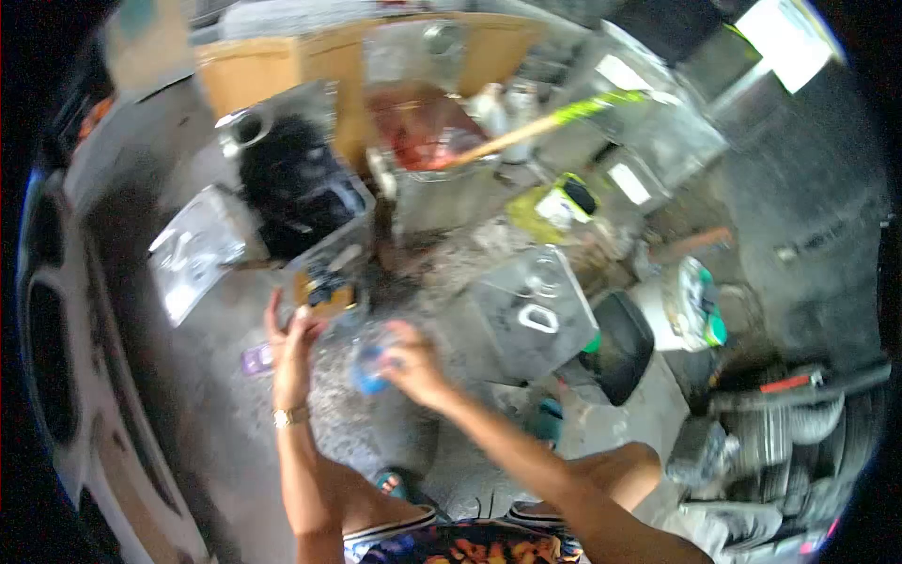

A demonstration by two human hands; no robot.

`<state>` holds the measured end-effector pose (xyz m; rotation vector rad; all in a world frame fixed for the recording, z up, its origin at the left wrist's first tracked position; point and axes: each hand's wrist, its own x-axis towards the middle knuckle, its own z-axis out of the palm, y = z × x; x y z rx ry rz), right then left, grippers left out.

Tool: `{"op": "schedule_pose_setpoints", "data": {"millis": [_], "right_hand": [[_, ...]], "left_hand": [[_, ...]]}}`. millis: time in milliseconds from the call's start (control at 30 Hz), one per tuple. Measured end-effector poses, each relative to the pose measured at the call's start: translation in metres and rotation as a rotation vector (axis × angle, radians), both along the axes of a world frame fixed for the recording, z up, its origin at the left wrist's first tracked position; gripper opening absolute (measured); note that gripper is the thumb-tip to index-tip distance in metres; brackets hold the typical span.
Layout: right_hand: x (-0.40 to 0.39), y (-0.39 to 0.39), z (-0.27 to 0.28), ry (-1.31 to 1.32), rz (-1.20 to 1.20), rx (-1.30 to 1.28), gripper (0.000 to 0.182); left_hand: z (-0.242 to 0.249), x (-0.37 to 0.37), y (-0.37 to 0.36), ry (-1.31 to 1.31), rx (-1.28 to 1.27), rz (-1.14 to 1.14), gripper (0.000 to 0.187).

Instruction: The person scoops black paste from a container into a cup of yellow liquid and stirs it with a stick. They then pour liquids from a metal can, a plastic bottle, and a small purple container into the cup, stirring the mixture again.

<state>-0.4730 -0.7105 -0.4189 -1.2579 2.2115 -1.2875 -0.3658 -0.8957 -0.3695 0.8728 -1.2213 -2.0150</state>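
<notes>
My right hand (413, 365) is closed around a clear plastic cup with blue at its bottom (370, 368), blurred by motion. Left of it, my left hand (293, 331) is raised with one finger pointing up. A small yellow-brown piece with black on it (329, 299) is right at the fingertips of my left hand; whether they grip it, I cannot tell. Just beyond stands a cut-open metal tin (355, 221) with black material inside. A purple packet (256, 358) lies on the floor beside my left wrist.
Another cut-open tin (437, 202) holds reddish material and a wooden handle with a green end (512, 141). A grey square container (540, 315) stands to the right, near a black bin (623, 348) and a white bucket (658, 305). Clutter (780, 432) fills the lower right.
</notes>
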Motion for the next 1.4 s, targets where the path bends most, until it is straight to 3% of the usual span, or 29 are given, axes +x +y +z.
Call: {"op": "schedule_pose_setpoints", "data": {"millis": [33, 67, 100, 133, 233, 300, 367, 400, 433, 500, 567, 600, 633, 667, 700, 767, 833, 900, 1033, 1100, 1233, 1400], "right_hand": [[0.013, -0.014, -0.049, -0.055, 0.017, 0.076, 0.009], [0.025, -0.032, -0.102, -0.565, 0.004, -0.006, 0.01], [0.035, -0.042, -0.111, -0.015, 0.007, 0.225, 0.011], [0.042, -0.049, -0.105, 0.066, -0.112, 0.227, 0.006], [0.025, -0.045, -0.104, 0.219, -0.18, 0.255, 0.029], [0.008, -0.018, -0.075, 0.089, -0.173, 0.164, 0.035], [-0.017, 0.034, -0.028, -0.291, 0.111, 0.335, 0.032], [-0.038, 0.066, -0.02, -0.817, 0.299, 0.251, 0.033], [-0.056, 0.099, 0.026, -1.055, 0.346, 0.097, 0.034], [-0.103, 0.143, 0.114, -0.887, 0.008, 0.116, 0.028], [-0.175, 0.181, 0.106, -0.599, -0.386, -0.216, 0.025], [-0.213, 0.189, 0.096, -0.414, -0.516, -0.172, 0.029], [-0.254, 0.204, 0.062, -0.328, -0.503, -0.209, 0.037], [-0.28, 0.208, 0.043, -0.228, -0.554, -0.037, 0.05], [-0.298, 0.209, 0.033, -0.243, -0.548, -0.037, 0.05], [-0.319, 0.207, 0.009, -0.398, -0.339, 0.198, 0.063], [-0.326, 0.206, -0.013, -0.709, -0.22, 0.102, 0.071], [-0.323, 0.193, 0.0, -0.784, -0.209, 0.213, 0.087], [-0.321, 0.188, -0.012, -0.811, -0.29, 0.149, 0.079], [-0.313, 0.192, -0.003, -0.971, -0.239, 0.019, 0.073], [-0.305, 0.2, 0.011, -0.952, -0.284, 0.074, 0.078], [-0.299, 0.198, 0.011, -0.911, -0.323, 0.032, 0.066]], "left_hand": [[0.003, -0.002, 0.006, 0.035, 0.015, 0.007, 0.072], [0.001, -0.003, 0.01, 0.096, 0.003, 0.01, 0.069], [-0.004, 0.001, 0.01, 0.095, 0.009, -0.047, 0.068], [-0.003, 0.002, 0.014, 0.088, 0.002, -0.079, 0.068], [0.005, 0.004, 0.022, 0.043, -0.028, -0.122, 0.072], [0.009, 0.0, 0.026, 0.089, -0.019, -0.159, 0.074], [0.01, -0.004, 0.028, 0.038, -0.08, -0.163, 0.078], [0.005, -0.004, 0.025, 0.026, -0.065, -0.187, 0.081], [-0.001, -0.006, 0.023, 0.048, -0.07, -0.187, 0.081], [-0.013, -0.008, 0.019, 0.016, -0.02, -0.232, 0.082], [-0.004, -0.015, 0.028, 0.035, -0.01, -0.22, 0.084], [-0.007, -0.017, 0.028, 0.02, -0.005, -0.224, 0.085], [-0.011, -0.018, 0.028, 0.002, -0.001, -0.228, 0.087], [-0.01, -0.021, 0.03, 0.011, 0.007, -0.24, 0.088], [-0.009, -0.022, 0.033, 0.012, 0.016, -0.249, 0.088], [-0.02, -0.021, 0.031, -0.011, -0.056, -0.274, 0.09], [-0.021, -0.019, 0.034, -0.078, -0.065, -0.289, 0.09], [-0.012, -0.022, 0.042, -0.078, -0.062, -0.307, 0.09], [-0.009, -0.028, 0.056, -0.081, -0.078, -0.347, 0.091], [-0.015, -0.028, 0.059, -0.095, -0.066, -0.36, 0.091], [-0.022, -0.036, 0.063, -0.114, -0.03, -0.413, 0.095], [-0.029, -0.036, 0.06, -0.084, -0.018, -0.429, 0.093]]}}
